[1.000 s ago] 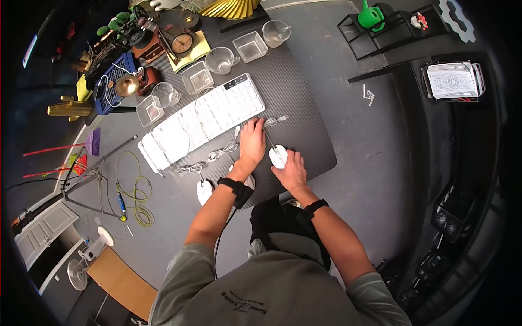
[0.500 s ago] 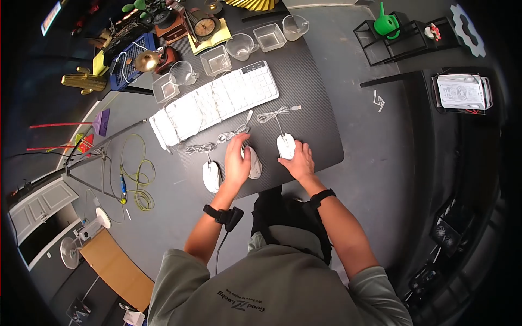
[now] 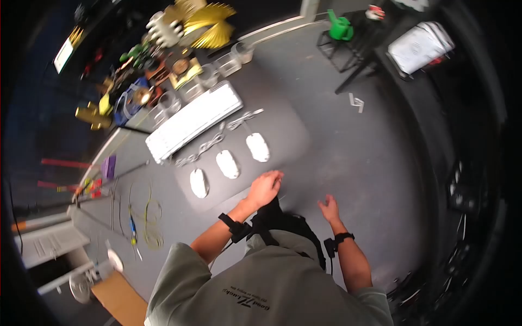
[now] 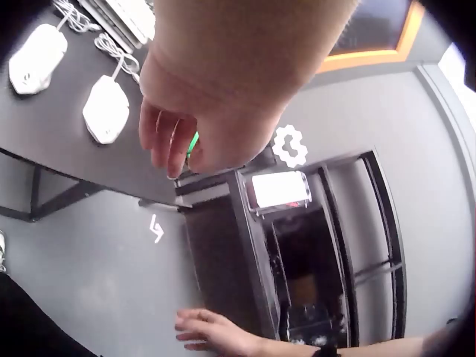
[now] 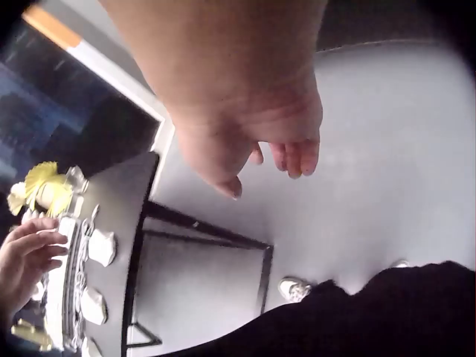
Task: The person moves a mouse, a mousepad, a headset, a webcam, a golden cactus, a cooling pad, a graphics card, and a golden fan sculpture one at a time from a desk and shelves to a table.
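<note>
Three white computer mice stand in a slanting row on the dark table: a left mouse (image 3: 199, 183), a middle mouse (image 3: 228, 164) and a right mouse (image 3: 258, 147). Each has its grey cable bundled above it. Behind them lies a long white keyboard (image 3: 196, 119). My left hand (image 3: 265, 187) is in the air by the table's front edge, below the right mouse, its fingers loosely bent around nothing. Off the table to the right, over the floor, hangs my right hand (image 3: 329, 209) with relaxed fingers and nothing in it.
Along the table's back stand several clear containers (image 3: 227, 65), with a clock (image 3: 180, 66) and ornaments beyond. A green watering can (image 3: 340, 28) sits on a black stand at the far right. At left, a yellow-green cable (image 3: 152, 217) lies on the floor.
My right hand has let go of the right mouse and moved off the table to the right. My left hand has drawn back from the middle mouse toward the front edge. The head view has shifted.
</note>
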`<act>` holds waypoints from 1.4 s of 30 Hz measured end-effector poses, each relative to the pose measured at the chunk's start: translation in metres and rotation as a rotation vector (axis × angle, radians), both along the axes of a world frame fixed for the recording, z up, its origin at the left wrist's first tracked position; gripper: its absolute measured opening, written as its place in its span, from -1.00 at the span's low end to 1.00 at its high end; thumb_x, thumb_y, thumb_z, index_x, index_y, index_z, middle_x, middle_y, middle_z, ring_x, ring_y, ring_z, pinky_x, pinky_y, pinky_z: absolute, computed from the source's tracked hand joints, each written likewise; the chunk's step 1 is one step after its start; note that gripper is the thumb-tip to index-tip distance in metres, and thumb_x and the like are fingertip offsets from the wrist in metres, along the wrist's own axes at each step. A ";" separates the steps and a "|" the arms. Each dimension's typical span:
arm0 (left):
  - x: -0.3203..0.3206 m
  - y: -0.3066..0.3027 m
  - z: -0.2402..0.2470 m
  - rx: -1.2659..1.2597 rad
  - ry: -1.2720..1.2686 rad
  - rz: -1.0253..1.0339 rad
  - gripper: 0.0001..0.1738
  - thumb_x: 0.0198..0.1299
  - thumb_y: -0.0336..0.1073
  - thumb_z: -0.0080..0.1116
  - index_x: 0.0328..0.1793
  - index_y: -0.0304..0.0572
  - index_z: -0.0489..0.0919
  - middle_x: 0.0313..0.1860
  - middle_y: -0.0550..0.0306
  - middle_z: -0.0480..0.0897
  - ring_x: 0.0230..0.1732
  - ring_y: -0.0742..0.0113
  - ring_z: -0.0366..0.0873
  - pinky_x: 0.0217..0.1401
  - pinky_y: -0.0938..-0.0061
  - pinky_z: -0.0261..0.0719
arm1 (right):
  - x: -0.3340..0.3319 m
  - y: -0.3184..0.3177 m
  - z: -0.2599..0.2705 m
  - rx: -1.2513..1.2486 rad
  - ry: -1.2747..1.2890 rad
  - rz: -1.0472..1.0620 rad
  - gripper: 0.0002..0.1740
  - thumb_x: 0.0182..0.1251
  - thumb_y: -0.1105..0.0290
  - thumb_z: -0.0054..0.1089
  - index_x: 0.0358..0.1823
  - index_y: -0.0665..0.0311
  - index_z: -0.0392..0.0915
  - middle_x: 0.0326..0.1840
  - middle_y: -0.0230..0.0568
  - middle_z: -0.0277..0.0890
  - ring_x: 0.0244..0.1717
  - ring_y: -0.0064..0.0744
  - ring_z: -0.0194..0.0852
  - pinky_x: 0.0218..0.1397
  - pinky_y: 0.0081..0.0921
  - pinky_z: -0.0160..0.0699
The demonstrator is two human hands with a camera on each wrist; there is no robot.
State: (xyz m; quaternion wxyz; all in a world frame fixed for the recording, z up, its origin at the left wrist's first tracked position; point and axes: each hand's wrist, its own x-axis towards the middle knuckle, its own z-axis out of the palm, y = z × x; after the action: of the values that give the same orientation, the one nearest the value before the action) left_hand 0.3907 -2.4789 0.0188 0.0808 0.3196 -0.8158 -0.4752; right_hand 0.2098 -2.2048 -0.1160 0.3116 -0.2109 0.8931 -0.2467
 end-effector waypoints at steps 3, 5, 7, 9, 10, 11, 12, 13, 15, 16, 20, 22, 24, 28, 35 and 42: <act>-0.033 0.051 0.013 -0.033 0.018 -0.217 -0.78 0.15 -0.36 -0.01 -0.08 -0.20 0.51 -0.20 -0.04 0.60 -0.10 -0.05 0.52 -0.05 0.18 0.48 | 0.008 0.123 -0.006 0.139 -0.117 -0.238 -0.42 0.02 0.18 0.34 0.02 0.37 0.43 -0.23 -0.03 0.58 -0.18 -0.20 0.55 -0.04 -0.36 0.51; -0.052 0.087 0.016 -0.011 0.025 -0.315 -0.77 0.17 -0.34 0.00 -0.06 -0.21 0.52 -0.16 -0.05 0.60 -0.10 -0.05 0.54 -0.05 0.21 0.49 | 0.033 0.205 -0.010 0.108 -0.104 -0.448 -0.44 0.02 0.19 0.34 0.00 0.36 0.44 -0.33 -0.08 0.57 -0.28 -0.27 0.54 -0.14 -0.39 0.52; -0.068 0.125 0.013 0.032 0.033 -0.384 -0.74 0.19 -0.33 0.03 -0.02 -0.23 0.52 -0.15 -0.06 0.62 -0.13 0.03 0.59 -0.11 0.30 0.55 | 0.066 0.293 -0.045 0.065 -0.093 -0.659 -0.48 0.02 0.21 0.34 -0.02 0.35 0.45 -0.41 -0.15 0.54 -0.42 -0.34 0.50 -0.32 -0.43 0.52; -0.084 0.163 0.012 0.076 0.009 -0.460 -0.74 0.18 -0.35 0.04 -0.02 -0.24 0.52 -0.20 -0.04 0.64 -0.15 0.06 0.61 -0.12 0.31 0.55 | 0.117 0.386 -0.102 0.017 -0.089 -0.854 -0.55 0.03 0.25 0.32 -0.09 0.33 0.46 -0.48 -0.21 0.50 -0.52 -0.40 0.45 -0.49 -0.48 0.46; -0.091 0.182 0.010 0.061 0.022 -0.519 -0.74 0.18 -0.35 0.04 -0.02 -0.24 0.52 -0.20 -0.04 0.64 -0.15 0.06 0.61 -0.12 0.31 0.55 | 0.140 0.417 -0.121 0.007 -0.068 -0.928 -0.59 0.03 0.28 0.31 -0.13 0.32 0.46 -0.50 -0.24 0.48 -0.57 -0.42 0.43 -0.56 -0.49 0.41; -0.097 0.200 0.008 0.102 0.028 -0.573 -0.74 0.17 -0.35 0.04 -0.02 -0.23 0.52 -0.20 -0.02 0.64 -0.15 0.07 0.61 -0.12 0.31 0.55 | 0.160 0.423 -0.085 -0.029 -0.198 -1.046 -0.65 0.05 0.30 0.28 -0.17 0.31 0.46 -0.53 -0.26 0.46 -0.59 -0.42 0.41 -0.60 -0.47 0.39; -0.102 0.217 0.008 0.145 0.030 -0.623 -0.74 0.16 -0.35 0.04 -0.02 -0.21 0.52 -0.21 0.01 0.65 -0.16 0.08 0.61 -0.12 0.31 0.55 | 0.182 0.430 -0.050 -0.056 -0.320 -1.171 -0.71 0.07 0.32 0.25 -0.22 0.30 0.47 -0.55 -0.28 0.43 -0.62 -0.41 0.38 -0.63 -0.44 0.37; -0.108 0.233 0.012 0.130 0.036 -0.667 -0.74 0.16 -0.35 0.04 -0.02 -0.21 0.52 -0.21 0.01 0.65 -0.16 0.08 0.61 -0.12 0.31 0.55 | 0.221 0.467 -0.095 -0.054 -0.326 -1.030 -0.76 0.11 0.33 0.21 -0.24 0.28 0.47 -0.55 -0.25 0.43 -0.64 -0.40 0.37 -0.66 -0.43 0.34; -0.122 0.266 0.028 0.086 -0.075 -0.797 -0.74 0.15 -0.35 0.04 -0.01 -0.16 0.52 -0.20 0.04 0.65 -0.17 0.10 0.62 -0.12 0.31 0.55 | 0.261 0.473 -0.072 -0.145 -0.678 -1.566 -0.83 0.22 0.32 0.09 -0.27 0.27 0.48 -0.54 -0.15 0.41 -0.68 -0.35 0.33 -0.73 -0.41 0.27; -0.129 0.280 0.022 0.025 -0.047 -0.868 -0.74 0.15 -0.35 0.04 -0.01 -0.12 0.52 -0.20 0.06 0.66 -0.17 0.11 0.62 -0.12 0.33 0.56 | 0.280 0.465 -0.051 -0.173 -0.708 -1.673 -0.82 0.24 0.31 0.08 -0.25 0.28 0.48 -0.53 -0.11 0.39 -0.67 -0.33 0.33 -0.72 -0.42 0.27; -0.159 0.327 0.025 -0.003 -0.026 -1.035 -0.74 0.15 -0.35 0.04 -0.01 -0.12 0.52 -0.22 0.06 0.66 -0.18 0.12 0.62 -0.13 0.33 0.55 | 0.328 0.449 -0.043 -0.224 -0.815 -1.831 -0.78 0.26 0.28 0.08 -0.17 0.26 0.48 -0.49 -0.09 0.43 -0.61 -0.31 0.37 -0.62 -0.41 0.36; -0.175 0.350 0.029 0.013 -0.069 -1.089 -0.74 0.15 -0.34 0.06 -0.01 -0.12 0.52 -0.24 0.06 0.66 -0.21 0.13 0.62 -0.15 0.34 0.55 | 0.329 0.442 -0.041 -0.274 -0.863 -1.836 -0.76 0.26 0.27 0.08 -0.14 0.23 0.49 -0.44 -0.12 0.47 -0.57 -0.31 0.42 -0.53 -0.40 0.42; -0.191 0.369 0.025 0.024 -0.048 -1.129 -0.74 0.15 -0.35 0.06 -0.01 -0.13 0.52 -0.25 0.06 0.66 -0.22 0.14 0.62 -0.15 0.34 0.55 | 0.318 0.442 -0.054 -0.330 -0.846 -1.816 -0.76 0.26 0.26 0.08 -0.13 0.22 0.49 -0.43 -0.14 0.48 -0.55 -0.33 0.43 -0.50 -0.41 0.44; -0.230 0.402 0.005 0.062 -0.016 -1.165 -0.74 0.16 -0.35 0.07 -0.01 -0.15 0.52 -0.27 0.04 0.66 -0.23 0.16 0.62 -0.17 0.36 0.56 | 0.252 0.455 -0.048 -0.355 -0.726 -1.718 -0.75 0.26 0.23 0.09 -0.13 0.20 0.50 -0.43 -0.20 0.50 -0.52 -0.39 0.46 -0.48 -0.44 0.46; -0.321 0.461 -0.016 0.071 -0.021 -1.223 -0.72 0.15 -0.38 0.06 0.01 -0.17 0.50 -0.31 0.04 0.67 -0.25 0.16 0.64 -0.18 0.35 0.57 | 0.132 0.516 -0.051 -0.496 -0.430 -1.771 -0.73 0.11 0.32 0.25 -0.21 0.29 0.46 -0.53 -0.25 0.49 -0.57 -0.43 0.47 -0.56 -0.46 0.44; -0.422 0.527 -0.011 -0.005 -0.024 -1.274 -0.72 0.14 -0.38 0.05 0.01 -0.17 0.49 -0.31 0.07 0.67 -0.26 0.16 0.64 -0.17 0.35 0.57 | 0.068 0.570 -0.050 -0.421 -0.405 -1.784 -0.71 0.16 0.24 0.20 -0.15 0.21 0.46 -0.41 -0.26 0.51 -0.50 -0.46 0.48 -0.50 -0.50 0.43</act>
State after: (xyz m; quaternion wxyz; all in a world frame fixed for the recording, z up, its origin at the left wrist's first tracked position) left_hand -0.0313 -1.9519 0.0078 -0.2259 -0.2234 -0.8479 -0.4245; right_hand 0.2780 -1.6349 -0.1661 0.1121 0.5466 0.5905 -0.5831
